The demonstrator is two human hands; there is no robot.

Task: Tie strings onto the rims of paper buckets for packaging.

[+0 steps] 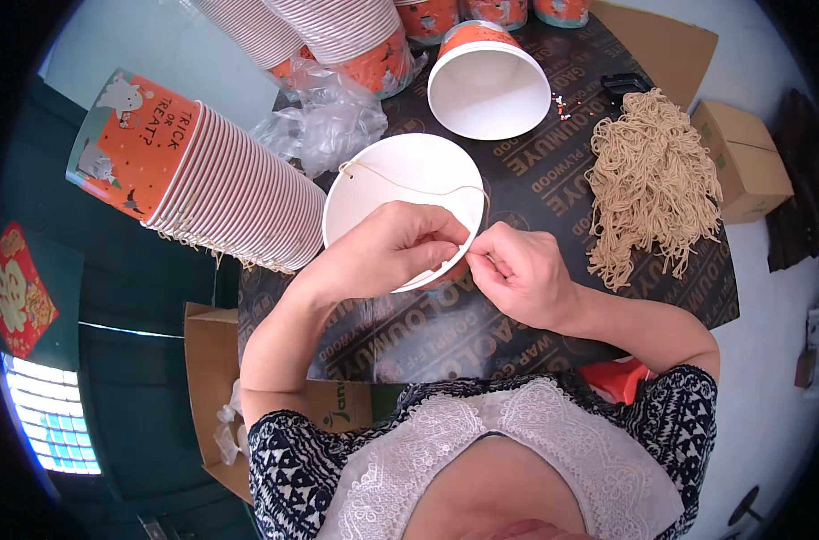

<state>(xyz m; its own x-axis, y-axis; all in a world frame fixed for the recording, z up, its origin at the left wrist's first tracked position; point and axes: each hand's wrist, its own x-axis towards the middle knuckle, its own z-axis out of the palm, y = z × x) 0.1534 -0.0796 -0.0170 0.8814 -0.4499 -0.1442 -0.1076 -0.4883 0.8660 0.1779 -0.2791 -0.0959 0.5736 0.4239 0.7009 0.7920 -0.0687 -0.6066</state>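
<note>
A white-lined paper bucket (360,202) rests tilted on the table in front of me, its mouth facing up toward me. A thin beige cord (409,188) is fixed at a hole in its far-left rim and crosses the mouth to the right side. My left hand (391,252) reaches inside, fingers bent and closed at the near-right rim, gripping the bucket wall. Just outside that rim my right hand (526,279) pinches the cord near the wall. The cord's tip is hidden by my fingers.
A long nested stack of orange bucket cups (238,189) lies at the left. Behind stand more stacks (364,54), plastic wrap (328,117) and another white-lined bucket (488,90). A pile of beige cords (652,184) covers the table's right side, near a black tool (624,84) and cardboard box (742,157).
</note>
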